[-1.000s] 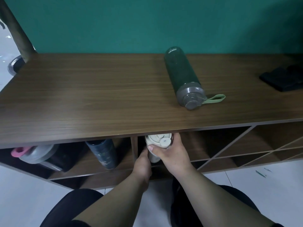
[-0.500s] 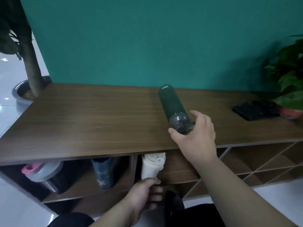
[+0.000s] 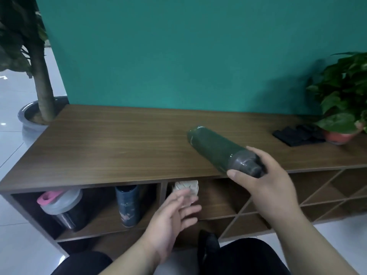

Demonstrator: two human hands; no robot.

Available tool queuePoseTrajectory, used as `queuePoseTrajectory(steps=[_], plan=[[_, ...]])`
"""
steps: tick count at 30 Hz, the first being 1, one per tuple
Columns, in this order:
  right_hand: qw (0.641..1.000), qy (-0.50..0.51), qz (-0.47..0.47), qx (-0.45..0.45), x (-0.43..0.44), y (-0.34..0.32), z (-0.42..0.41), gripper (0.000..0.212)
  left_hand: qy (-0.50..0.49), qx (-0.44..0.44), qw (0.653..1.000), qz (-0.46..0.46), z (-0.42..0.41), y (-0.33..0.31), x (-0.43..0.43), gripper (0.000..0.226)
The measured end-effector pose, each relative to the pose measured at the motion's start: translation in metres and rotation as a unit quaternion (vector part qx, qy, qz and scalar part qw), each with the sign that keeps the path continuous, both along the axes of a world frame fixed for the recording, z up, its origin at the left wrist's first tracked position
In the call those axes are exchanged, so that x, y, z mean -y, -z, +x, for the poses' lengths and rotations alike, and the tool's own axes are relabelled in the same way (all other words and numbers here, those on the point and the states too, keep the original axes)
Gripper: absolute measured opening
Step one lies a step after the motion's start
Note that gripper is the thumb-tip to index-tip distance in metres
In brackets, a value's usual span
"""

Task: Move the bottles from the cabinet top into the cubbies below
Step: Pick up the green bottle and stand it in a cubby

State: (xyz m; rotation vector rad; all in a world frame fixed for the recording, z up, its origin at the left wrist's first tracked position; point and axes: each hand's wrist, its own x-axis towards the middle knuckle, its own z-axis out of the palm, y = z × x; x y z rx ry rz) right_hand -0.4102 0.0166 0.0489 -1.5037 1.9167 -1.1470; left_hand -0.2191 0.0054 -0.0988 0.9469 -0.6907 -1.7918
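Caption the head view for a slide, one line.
Right hand grips the dark green bottle by its cap above the cabinet top; left hand open.

No legible text, label or number on anything.

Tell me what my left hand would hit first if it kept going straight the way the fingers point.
Probably the white bottle standing in the cubby: the open left hand points up and forward at it, and its fingertips already overlap it in the picture. How far apart they are in depth is unclear.
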Motion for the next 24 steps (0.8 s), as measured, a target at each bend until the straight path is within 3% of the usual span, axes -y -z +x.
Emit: queuePoseTrajectory(steps=[3, 7, 12, 19, 24], plan=[[0.999, -0.017, -0.015, 0.035, -0.046, -0.021, -0.021, 0.056, -0.026, -0.055, 0.998, -0.016, -0.018, -0.013, 0.0, 0.055], [0.999, -0.035, 0.012, 0.002, -0.077, -0.032, -0.045, 0.041, -0.007, -0.092, 0.996, 0.01, -0.045, -0.018, -0.006, 0.054], [0.997, -0.033, 0.064, -0.038, -0.082, -0.013, -0.051, 0.044, 0.022, -0.052, 0.997, 0.052, -0.071, 0.004, -0.016, 0.049], [0.992, -0.059, 0.093, 0.057, -0.064, 0.071, -0.036, 0.085, 0.051, 0.044, 0.971, 0.227, -0.087, 0.058, 0.009, 0.056], [0.987, -0.063, 0.137, 0.061, -0.016, 0.114, -0.04, 0.066, 0.059, 0.119, 0.951, 0.278, -0.112, 0.074, 0.036, 0.059]])
